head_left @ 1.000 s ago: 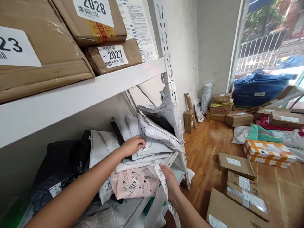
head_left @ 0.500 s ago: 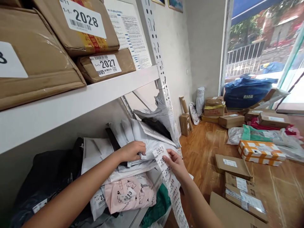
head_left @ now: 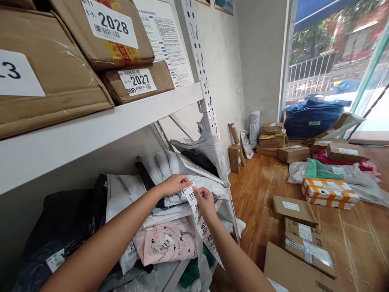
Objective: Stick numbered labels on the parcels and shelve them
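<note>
My right hand (head_left: 205,201) pinches a long strip of numbered sticker labels (head_left: 199,221) near its top, and the rest dangles below in front of the shelf. At the strip's upper end, the fingers of my left hand (head_left: 175,185) are closed on its edge. Both hands are close together above a pile of white and grey mailer bags (head_left: 182,209). Beneath them lies a pink patterned parcel (head_left: 165,242) marked 13. A dark bag (head_left: 60,221) sits to the left on the lower shelf, partly hidden by my left forearm.
Overhead, the white shelf beam (head_left: 100,136) carries cardboard boxes labelled 2028 (head_left: 105,36) and 2027 (head_left: 138,83). A perforated upright (head_left: 197,52) stands at the shelf's end. Parcels, including an orange-taped box (head_left: 330,192) and a blue bag (head_left: 314,117), cover much of the wooden floor.
My right hand has moved left and slightly up with the label strip, meeting my left hand. My left hand has left the mailer bag and come to the strip's top end.
</note>
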`<state>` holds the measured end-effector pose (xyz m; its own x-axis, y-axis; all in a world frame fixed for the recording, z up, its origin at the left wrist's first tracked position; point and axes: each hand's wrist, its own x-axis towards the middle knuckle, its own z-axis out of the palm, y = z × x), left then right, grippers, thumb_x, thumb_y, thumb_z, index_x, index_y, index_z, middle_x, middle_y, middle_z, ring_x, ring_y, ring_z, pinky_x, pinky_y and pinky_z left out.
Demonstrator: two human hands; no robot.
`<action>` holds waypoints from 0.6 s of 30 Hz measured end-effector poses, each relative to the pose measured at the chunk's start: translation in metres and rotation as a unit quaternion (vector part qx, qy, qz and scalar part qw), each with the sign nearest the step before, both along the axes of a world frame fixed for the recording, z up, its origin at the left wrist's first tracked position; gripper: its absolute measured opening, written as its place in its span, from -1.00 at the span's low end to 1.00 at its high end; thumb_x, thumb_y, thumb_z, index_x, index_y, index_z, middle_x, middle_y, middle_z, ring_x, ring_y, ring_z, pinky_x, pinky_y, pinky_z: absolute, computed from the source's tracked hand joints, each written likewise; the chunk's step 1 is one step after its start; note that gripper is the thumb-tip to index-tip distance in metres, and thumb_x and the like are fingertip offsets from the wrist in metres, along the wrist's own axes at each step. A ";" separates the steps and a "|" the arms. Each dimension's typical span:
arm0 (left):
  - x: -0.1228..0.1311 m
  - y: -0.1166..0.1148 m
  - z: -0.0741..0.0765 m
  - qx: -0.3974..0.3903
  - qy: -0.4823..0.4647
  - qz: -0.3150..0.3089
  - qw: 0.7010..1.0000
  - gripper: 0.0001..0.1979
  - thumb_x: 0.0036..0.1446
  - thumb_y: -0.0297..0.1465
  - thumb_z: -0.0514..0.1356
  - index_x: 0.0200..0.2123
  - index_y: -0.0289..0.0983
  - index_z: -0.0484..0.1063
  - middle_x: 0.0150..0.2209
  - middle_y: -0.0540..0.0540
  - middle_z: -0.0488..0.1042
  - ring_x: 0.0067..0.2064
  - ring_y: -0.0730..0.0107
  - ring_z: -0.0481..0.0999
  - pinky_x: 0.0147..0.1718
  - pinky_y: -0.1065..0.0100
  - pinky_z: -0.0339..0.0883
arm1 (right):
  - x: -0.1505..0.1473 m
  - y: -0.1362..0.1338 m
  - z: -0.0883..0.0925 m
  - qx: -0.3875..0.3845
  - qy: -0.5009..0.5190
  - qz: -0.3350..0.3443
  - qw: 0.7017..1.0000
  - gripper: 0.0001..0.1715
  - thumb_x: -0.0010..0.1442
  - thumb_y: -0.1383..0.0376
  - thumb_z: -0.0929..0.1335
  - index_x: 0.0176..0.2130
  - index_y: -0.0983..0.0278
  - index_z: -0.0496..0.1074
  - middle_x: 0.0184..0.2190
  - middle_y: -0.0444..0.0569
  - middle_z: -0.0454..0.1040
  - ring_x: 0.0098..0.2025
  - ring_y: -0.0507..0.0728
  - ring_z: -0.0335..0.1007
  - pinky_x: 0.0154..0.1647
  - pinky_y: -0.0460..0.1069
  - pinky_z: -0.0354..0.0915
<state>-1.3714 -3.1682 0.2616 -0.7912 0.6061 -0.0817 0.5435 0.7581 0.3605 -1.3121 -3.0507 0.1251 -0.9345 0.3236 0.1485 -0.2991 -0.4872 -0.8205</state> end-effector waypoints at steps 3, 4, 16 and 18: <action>0.001 0.004 0.004 -0.021 -0.014 0.001 1.000 -0.58 0.10 0.00 0.11 -0.45 -0.26 0.35 -0.47 0.03 0.35 -0.41 0.40 0.29 -0.48 0.43 0.09 | 0.006 0.000 0.003 -0.047 0.030 0.037 0.998 -0.53 -0.01 -0.04 0.46 -0.48 0.29 0.33 -0.64 -0.20 0.26 -0.58 -0.04 0.04 -0.54 -0.11 0.00; 0.002 0.005 0.005 -0.028 -0.016 0.000 0.999 -0.59 0.09 -0.01 0.13 -0.45 -0.26 0.35 -0.47 0.03 0.36 -0.40 0.40 0.30 -0.48 0.43 0.09 | 0.008 0.001 0.004 -0.057 0.040 0.050 0.996 -0.55 -0.01 -0.02 0.46 -0.43 0.30 0.38 -0.60 -0.17 0.33 -0.54 -0.01 0.13 -0.50 -0.10 0.06; 0.017 0.021 -0.005 -0.246 0.214 -0.042 0.944 -0.73 0.30 -0.24 -0.04 -0.26 -0.25 0.36 -0.18 -0.11 0.45 -0.24 0.26 0.47 -0.39 0.35 0.19 | 0.020 0.002 -0.006 -0.134 -0.028 0.082 0.987 -0.44 -0.07 -0.03 0.50 -0.60 0.26 0.21 -0.72 -0.29 0.12 -0.64 -0.08 -0.09 -0.59 -0.11 -0.12; 0.019 0.024 -0.006 -0.276 0.226 -0.032 0.934 -0.73 0.30 -0.26 -0.04 -0.19 -0.27 0.37 -0.12 -0.16 0.43 -0.21 0.21 0.49 -0.38 0.33 0.23 | 0.029 0.003 -0.009 -0.154 -0.014 0.151 0.976 -0.55 -0.15 0.05 0.56 -0.49 0.28 0.36 -0.66 -0.25 0.26 -0.61 -0.05 0.07 -0.54 -0.11 0.01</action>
<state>-1.3519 -3.1441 0.2558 -0.7836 0.6182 -0.0614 0.5964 0.7209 -0.3530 -1.2836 -3.0475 0.1162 -0.9966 0.0575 0.0596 -0.0822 -0.7751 -0.6265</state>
